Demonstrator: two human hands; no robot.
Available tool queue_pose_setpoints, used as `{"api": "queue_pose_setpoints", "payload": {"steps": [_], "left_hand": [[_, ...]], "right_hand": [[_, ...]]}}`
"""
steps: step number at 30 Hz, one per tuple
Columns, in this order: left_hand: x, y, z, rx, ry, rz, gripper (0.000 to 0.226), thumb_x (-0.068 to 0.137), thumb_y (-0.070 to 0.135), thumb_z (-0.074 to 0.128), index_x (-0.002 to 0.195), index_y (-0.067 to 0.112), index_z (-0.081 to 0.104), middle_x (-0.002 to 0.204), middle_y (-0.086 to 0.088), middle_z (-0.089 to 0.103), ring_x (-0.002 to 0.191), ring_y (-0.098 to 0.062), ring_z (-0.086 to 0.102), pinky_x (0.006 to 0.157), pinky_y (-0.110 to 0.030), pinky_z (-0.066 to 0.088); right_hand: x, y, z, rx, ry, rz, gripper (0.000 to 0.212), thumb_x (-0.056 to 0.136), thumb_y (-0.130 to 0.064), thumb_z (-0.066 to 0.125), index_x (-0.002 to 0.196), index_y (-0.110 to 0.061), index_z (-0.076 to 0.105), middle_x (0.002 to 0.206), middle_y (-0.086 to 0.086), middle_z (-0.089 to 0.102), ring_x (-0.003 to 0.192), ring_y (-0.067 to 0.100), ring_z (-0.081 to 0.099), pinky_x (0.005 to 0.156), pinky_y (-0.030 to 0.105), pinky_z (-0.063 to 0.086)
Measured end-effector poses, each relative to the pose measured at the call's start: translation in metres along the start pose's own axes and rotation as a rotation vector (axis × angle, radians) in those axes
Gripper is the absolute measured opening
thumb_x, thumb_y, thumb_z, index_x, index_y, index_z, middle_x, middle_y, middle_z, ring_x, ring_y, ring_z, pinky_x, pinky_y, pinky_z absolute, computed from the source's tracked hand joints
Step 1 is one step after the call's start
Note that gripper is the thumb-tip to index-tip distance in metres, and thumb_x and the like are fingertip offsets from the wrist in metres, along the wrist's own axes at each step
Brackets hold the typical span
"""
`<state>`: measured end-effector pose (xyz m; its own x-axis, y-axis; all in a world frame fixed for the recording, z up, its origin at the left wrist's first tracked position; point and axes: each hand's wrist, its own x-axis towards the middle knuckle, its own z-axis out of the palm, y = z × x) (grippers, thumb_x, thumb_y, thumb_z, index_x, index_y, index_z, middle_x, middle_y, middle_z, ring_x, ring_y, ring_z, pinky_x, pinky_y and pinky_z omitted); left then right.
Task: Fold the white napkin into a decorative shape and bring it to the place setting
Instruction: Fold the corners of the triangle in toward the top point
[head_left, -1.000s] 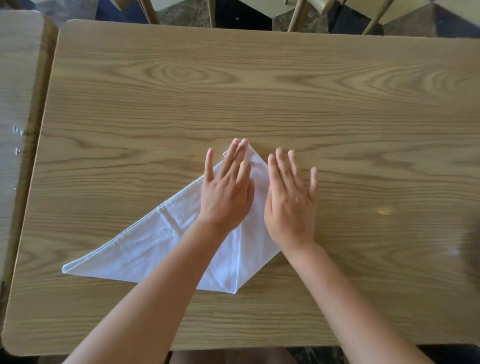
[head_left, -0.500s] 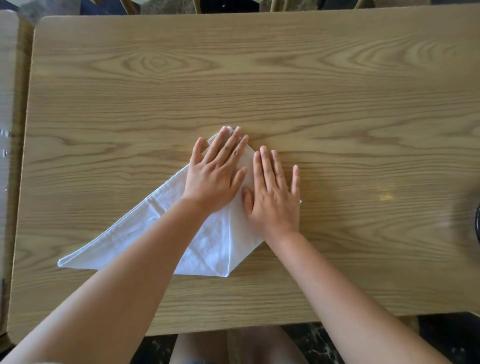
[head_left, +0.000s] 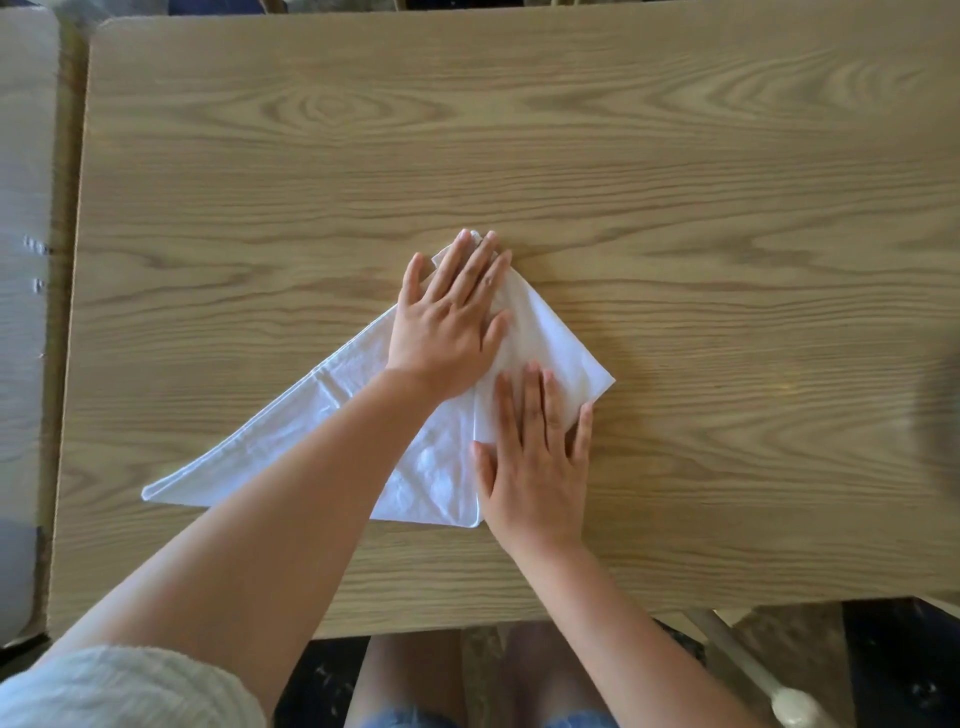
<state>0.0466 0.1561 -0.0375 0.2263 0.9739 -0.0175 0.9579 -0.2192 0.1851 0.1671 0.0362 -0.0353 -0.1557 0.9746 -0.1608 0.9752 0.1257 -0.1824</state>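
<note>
Wood-grain table (head_left: 519, 130), nothing on it but the napkin (head_left: 322, 415) near the front edge, and a second table (head_left: 26, 312) butted up on the left. The napkin is a flat white triangle so far, with its right corner folded up toward the top point, so that side looks like half a diamond. The long left corner is not yet folded and trails off toward the table's left side.

Both hands are flat and open, gripping nothing — just pressing. The left hand (head_left: 447, 322) lies palm-down over the top point, fingers spread along the peak. The right hand (head_left: 530, 457) presses on the lower right flap by the bottom corner, likely smoothing the crease.

I'd say it's early days — one fold set, the matching left fold and all the shaping to come. No place setting in view, so the carrying part isn't started.
</note>
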Motion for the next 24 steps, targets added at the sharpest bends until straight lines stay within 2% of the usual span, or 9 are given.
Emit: {"api": "queue_pose_setpoints", "payload": {"steps": [4,8,11,13,16,18,20,23,24], "left_hand": [[-0.001,0.000,-0.001,0.001,-0.007,-0.009,0.059,0.092,0.044,0.025,0.146,0.022,0.027,0.156,0.005,0.021,0.144,-0.014,0.013,0.113,-0.045,0.010],[-0.001,-0.002,-0.001,-0.005,-0.022,0.003,0.061,0.092,0.045,0.022,0.147,0.020,0.024,0.156,0.003,0.018,0.144,-0.014,0.012,0.113,-0.044,0.008],[-0.011,0.000,-0.004,-0.037,0.034,-0.026,0.060,0.094,0.042,0.023,0.147,0.015,0.023,0.156,-0.002,0.018,0.144,-0.015,0.014,0.114,-0.048,0.005],[-0.036,0.003,-0.007,-0.077,0.098,-0.074,0.058,0.095,0.038,0.027,0.147,0.015,0.023,0.156,-0.003,0.020,0.143,-0.016,0.015,0.113,-0.051,0.004],[-0.087,0.009,-0.008,-0.110,0.109,-0.163,0.058,0.094,0.037,0.032,0.147,0.017,0.022,0.155,-0.001,0.018,0.143,-0.016,0.013,0.114,-0.051,0.004],[-0.119,0.006,-0.004,-0.084,0.065,-0.226,0.058,0.093,0.037,0.033,0.147,0.018,0.023,0.155,0.000,0.016,0.143,-0.014,0.012,0.114,-0.051,0.006],[-0.143,-0.003,0.000,-0.085,0.004,-0.284,0.059,0.092,0.039,0.031,0.147,0.018,0.023,0.155,0.000,0.015,0.143,-0.012,0.009,0.114,-0.047,0.008],[-0.162,-0.027,-0.003,-0.062,-0.036,-0.377,0.061,0.093,0.041,0.027,0.148,0.019,0.017,0.155,0.002,0.010,0.143,-0.009,0.003,0.115,-0.040,0.003],[-0.183,-0.038,-0.009,-0.050,-0.022,-0.465,0.062,0.093,0.043,0.024,0.149,0.019,0.014,0.156,0.002,0.009,0.142,-0.008,0.002,0.115,-0.039,0.000]], "right_hand": [[-0.021,0.007,-0.001,-0.024,-0.007,-0.055,0.064,0.092,-0.045,0.030,0.147,-0.016,0.017,0.154,0.012,0.016,0.143,0.024,0.011,0.112,0.054,0.008],[-0.023,0.009,0.001,-0.052,-0.017,-0.056,0.066,0.091,-0.046,0.029,0.148,-0.016,0.016,0.154,0.015,0.017,0.143,0.025,0.010,0.111,0.054,0.005],[-0.022,0.008,0.000,-0.042,-0.024,-0.031,0.066,0.089,-0.045,0.029,0.148,-0.018,0.017,0.154,0.015,0.017,0.143,0.025,0.012,0.111,0.054,0.006],[-0.023,0.006,0.000,-0.051,-0.030,-0.036,0.064,0.090,-0.044,0.028,0.148,-0.018,0.019,0.154,0.015,0.019,0.142,0.025,0.013,0.110,0.054,0.007],[-0.024,0.006,0.003,-0.025,-0.018,-0.038,0.062,0.092,-0.046,0.023,0.147,-0.017,0.019,0.153,0.015,0.020,0.142,0.024,0.011,0.111,0.055,0.005],[-0.024,0.007,0.002,-0.015,-0.012,-0.048,0.064,0.092,-0.047,0.024,0.147,-0.016,0.017,0.154,0.016,0.016,0.143,0.025,0.009,0.111,0.055,0.005],[-0.021,0.010,0.001,-0.048,0.007,-0.042,0.065,0.091,-0.045,0.028,0.147,-0.014,0.019,0.154,0.018,0.016,0.143,0.028,0.011,0.111,0.058,0.011],[-0.016,0.018,0.000,-0.061,0.002,-0.015,0.066,0.091,-0.043,0.030,0.148,-0.013,0.018,0.154,0.019,0.014,0.143,0.028,0.010,0.111,0.059,0.013],[-0.023,0.010,0.000,-0.079,0.005,-0.060,0.065,0.092,-0.044,0.029,0.148,-0.013,0.017,0.154,0.018,0.013,0.143,0.028,0.009,0.111,0.059,0.013]]}}
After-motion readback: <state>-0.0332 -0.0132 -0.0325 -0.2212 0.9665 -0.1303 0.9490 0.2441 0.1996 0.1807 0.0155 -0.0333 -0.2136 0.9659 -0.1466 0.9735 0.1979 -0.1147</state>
